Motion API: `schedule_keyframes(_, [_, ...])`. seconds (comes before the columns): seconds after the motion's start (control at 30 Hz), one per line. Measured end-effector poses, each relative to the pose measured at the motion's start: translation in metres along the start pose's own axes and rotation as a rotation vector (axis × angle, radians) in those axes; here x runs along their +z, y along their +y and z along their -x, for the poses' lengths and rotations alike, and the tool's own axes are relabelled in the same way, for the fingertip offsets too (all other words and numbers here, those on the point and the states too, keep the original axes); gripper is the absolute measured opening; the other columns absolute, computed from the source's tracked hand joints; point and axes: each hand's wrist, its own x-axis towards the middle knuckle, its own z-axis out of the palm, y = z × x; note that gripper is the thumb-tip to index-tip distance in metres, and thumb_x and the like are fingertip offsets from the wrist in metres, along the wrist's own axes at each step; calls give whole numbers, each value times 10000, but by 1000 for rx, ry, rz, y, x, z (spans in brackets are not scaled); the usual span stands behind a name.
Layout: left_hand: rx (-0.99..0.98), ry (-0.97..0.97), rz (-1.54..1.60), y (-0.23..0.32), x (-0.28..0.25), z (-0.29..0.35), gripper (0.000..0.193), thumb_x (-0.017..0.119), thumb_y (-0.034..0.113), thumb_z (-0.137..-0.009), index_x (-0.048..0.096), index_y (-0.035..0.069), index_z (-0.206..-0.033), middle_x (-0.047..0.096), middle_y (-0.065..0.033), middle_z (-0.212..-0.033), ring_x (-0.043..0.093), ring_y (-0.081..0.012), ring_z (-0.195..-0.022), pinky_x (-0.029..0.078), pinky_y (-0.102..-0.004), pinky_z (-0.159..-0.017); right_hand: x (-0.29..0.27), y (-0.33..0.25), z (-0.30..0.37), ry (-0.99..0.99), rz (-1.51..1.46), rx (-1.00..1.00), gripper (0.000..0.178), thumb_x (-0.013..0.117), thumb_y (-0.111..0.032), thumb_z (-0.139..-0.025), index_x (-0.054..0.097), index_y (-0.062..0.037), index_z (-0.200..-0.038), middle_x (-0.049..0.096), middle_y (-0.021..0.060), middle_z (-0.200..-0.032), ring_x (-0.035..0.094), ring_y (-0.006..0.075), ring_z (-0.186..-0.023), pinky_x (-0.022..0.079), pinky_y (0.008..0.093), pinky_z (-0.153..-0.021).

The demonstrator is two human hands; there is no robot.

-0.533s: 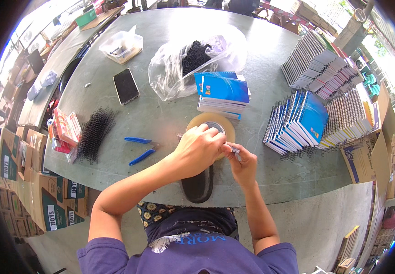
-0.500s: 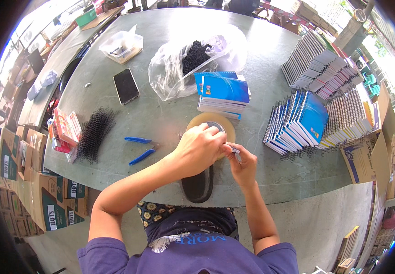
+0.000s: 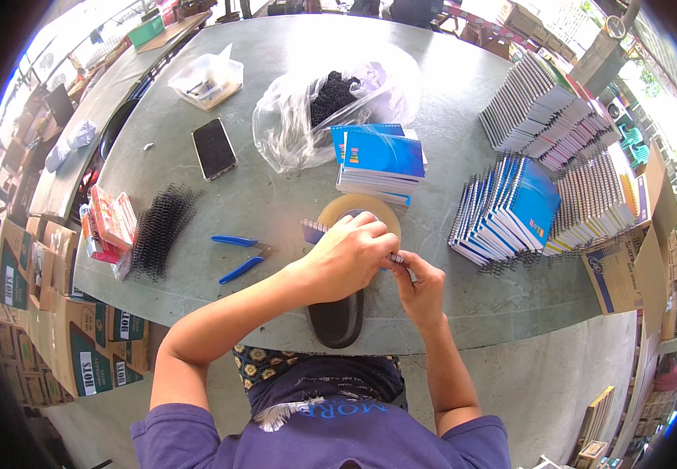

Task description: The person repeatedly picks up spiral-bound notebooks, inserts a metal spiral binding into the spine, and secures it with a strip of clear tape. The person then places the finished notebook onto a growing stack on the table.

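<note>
**Hands Clamped on Notebook at Surface's Near Edge**

Left hand [image 3: 350, 258] curled over a small spiral notebook [image 3: 314, 229], fingers closed on its coil edge. Right hand [image 3: 419, 285] just at 4 o'clock of the left, pinching the coil's other end, the two hands touching. Notebook held just above the grey surface [image 3: 276, 195], over a tape roll [image 3: 358, 209], near the front edge. Dark oval object [image 3: 337, 319] at 6 o'clock, under the left wrist.

Blue pliers [image 3: 241, 255] at 9 o'clock of the hands. Black coils [image 3: 159, 230] farther out at 9. Blue notebook stack [image 3: 379, 162] at 12 o'clock. Clear bag [image 3: 331, 102] of black coils beyond it, around 11. Phone [image 3: 214, 148] at 10 o'clock. Fanned rows of bound notebooks [image 3: 510, 207] at 2 to 3 o'clock. Cardboard boxes [image 3: 80, 344] on the floor at 8 o'clock.
</note>
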Motion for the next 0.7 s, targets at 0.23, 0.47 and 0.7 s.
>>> schedule_keyframes(0.23, [40, 42, 27, 10, 9, 1, 167, 650, 120, -757, 628, 64, -912, 610, -89, -903, 555, -271, -910, 428, -387, -808, 1, -5, 1, 6, 6, 33, 131, 627, -46, -815, 641, -8, -939, 650, 179, -825, 663, 310, -748, 504, 324, -649])
schedule_keyframes(0.47, [-5, 144, -160, 16, -4, -9, 427, 741, 175, -658, 614, 90, -1057, 608, -103, -995, 535, -270, -1005, 398, -367, -885, -1, -4, 0, 35, -118, 67, 109, 621, -25, -828, 644, -11, -933, 662, 128, -795, 660, 216, -708, 509, 304, -642])
schedule_keyframes(0.7, [-301, 443, 930, 3, -32, -6, 353, 657, 104, -836, 542, -3, -1151, 587, -52, -1108, 538, -136, -994, 425, -284, -865, -50, -34, -17, 94, -548, 141, 114, 593, -67, -897, 641, 25, -943, 656, 67, -832, 628, 108, -740, 531, 230, -666])
